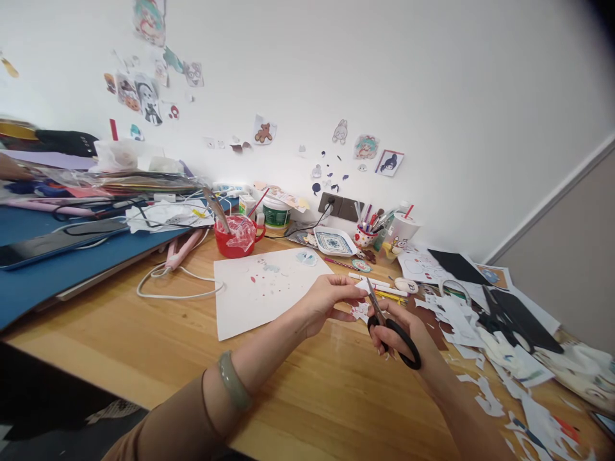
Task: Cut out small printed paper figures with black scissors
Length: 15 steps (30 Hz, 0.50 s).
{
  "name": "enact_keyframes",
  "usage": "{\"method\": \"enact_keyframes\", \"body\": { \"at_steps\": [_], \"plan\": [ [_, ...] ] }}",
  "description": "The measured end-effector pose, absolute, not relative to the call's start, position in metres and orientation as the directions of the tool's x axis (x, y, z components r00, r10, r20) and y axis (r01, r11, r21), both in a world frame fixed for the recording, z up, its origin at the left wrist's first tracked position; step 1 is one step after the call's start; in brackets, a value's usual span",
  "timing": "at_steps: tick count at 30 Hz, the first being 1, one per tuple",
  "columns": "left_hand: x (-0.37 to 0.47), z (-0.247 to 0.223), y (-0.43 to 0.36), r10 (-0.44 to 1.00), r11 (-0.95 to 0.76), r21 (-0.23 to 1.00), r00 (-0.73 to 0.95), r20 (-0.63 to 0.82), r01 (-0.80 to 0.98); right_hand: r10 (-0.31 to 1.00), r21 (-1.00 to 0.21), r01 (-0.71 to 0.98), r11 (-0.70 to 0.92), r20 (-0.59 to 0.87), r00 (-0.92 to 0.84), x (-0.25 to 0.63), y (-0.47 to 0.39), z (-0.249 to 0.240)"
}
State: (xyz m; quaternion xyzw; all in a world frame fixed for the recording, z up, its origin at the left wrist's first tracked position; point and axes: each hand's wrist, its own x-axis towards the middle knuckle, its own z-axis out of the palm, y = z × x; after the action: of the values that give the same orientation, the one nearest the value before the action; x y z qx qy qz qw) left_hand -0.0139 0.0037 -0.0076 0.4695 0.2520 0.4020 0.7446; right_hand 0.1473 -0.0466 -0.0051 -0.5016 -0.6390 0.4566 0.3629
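My left hand point(331, 298) pinches a small piece of white paper point(364, 286) between thumb and fingers. My right hand point(391, 326) is wrapped round the black handles of a pair of scissors point(377, 306), whose blades point up beside that paper. Whether the blades touch it I cannot tell. Just below my left fingertips shows a paper cutout with red lines point(359, 312). To the left of my hands lies a white sheet point(235, 301) bearing small coloured paper bits.
Paper scraps point(490, 397) and another pair of black scissors point(500, 314) lie to the right. Behind my hands stand a red mug point(230, 246), a patterned square dish point(335, 241), a pen cup point(364, 237) and a plastic drink cup point(401, 234). A white cable point(177, 296) curls at left.
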Motion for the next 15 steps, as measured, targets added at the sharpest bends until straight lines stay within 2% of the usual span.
{"method": "enact_keyframes", "body": {
  "at_steps": [15],
  "plan": [
    [-0.0142, -0.0075, 0.0033, 0.825, 0.237, 0.912, 0.565, -0.008, -0.334, 0.970, -0.961, 0.257, 0.100, 0.037, -0.241, 0.1475, -0.0476, -0.0052]
  ]
}}
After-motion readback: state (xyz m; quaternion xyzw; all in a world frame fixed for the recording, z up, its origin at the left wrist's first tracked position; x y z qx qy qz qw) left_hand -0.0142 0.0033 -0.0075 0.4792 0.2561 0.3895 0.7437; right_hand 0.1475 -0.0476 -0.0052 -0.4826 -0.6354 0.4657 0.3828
